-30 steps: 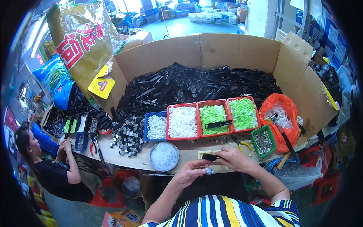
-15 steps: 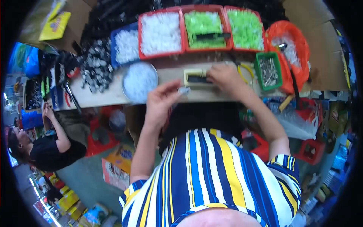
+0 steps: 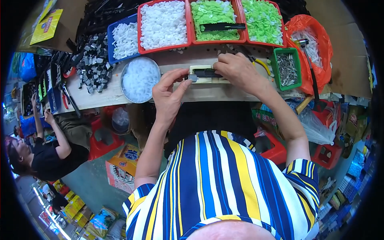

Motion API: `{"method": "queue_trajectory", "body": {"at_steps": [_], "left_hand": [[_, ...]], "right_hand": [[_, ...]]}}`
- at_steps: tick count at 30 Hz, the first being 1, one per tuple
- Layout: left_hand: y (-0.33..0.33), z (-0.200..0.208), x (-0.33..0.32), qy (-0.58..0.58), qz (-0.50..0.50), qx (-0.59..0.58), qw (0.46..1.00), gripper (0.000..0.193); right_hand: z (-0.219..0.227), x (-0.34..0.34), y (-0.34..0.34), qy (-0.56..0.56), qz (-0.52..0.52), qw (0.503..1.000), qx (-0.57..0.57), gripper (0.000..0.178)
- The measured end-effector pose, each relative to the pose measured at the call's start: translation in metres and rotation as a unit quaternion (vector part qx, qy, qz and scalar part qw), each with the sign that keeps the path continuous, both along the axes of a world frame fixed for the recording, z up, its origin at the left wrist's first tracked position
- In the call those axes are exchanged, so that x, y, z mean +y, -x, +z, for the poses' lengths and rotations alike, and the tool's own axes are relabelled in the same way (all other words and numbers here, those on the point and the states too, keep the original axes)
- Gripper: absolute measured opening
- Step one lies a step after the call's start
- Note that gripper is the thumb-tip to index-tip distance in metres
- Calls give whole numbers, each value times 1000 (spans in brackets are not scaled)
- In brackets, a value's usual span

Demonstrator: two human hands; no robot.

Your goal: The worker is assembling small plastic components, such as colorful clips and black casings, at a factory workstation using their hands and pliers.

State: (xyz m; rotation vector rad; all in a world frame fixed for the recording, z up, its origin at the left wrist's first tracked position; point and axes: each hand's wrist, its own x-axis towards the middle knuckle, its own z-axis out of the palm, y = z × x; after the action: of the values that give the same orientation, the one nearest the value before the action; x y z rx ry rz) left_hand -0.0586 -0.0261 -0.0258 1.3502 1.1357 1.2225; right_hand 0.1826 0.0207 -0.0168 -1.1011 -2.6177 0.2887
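Between the thumb and fingers of my left hand (image 3: 170, 90) is a small grey-and-black plastic piece (image 3: 192, 77). It meets the left end of a black plastic strip (image 3: 205, 73), which lies over a cream block-shaped fixture (image 3: 201, 68) on the bench. My right hand (image 3: 237, 73) has its fingers closed on the strip's right end, and they hide that end. Left of my left hand stands a round metal bowl (image 3: 125, 89) of translucent white pieces. A heap of similar grey-and-black pieces (image 3: 95, 60) lies farther left.
Behind are red trays (image 3: 164, 50) of white and green discs, one with a black strip across it, and a blue tray (image 3: 113, 48). To the right are yellow-handled pliers (image 3: 262, 66), a green box (image 3: 295, 85) of metal pins, a hammer (image 3: 311, 68) and an orange bag (image 3: 326, 52). A co-worker (image 3: 52, 158) sits left.
My left hand has moved slightly right and up, bringing the small grey-and-black piece against the black strip's end. My right hand has shifted slightly left, still on the strip. The view has shifted a little.
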Motion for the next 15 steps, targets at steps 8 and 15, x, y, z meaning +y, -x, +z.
{"method": "queue_trajectory", "body": {"at_steps": [8, 15], "left_hand": [[-12, -16, 24, -120, 24, 132, 984, 29], [-8, -17, 29, -247, 0, 306, 919, 21]], "right_hand": [[-3, 5, 7, 16, -10, 999, 28, 5], [-6, 8, 5, 38, -12, 996, 80, 9]]}}
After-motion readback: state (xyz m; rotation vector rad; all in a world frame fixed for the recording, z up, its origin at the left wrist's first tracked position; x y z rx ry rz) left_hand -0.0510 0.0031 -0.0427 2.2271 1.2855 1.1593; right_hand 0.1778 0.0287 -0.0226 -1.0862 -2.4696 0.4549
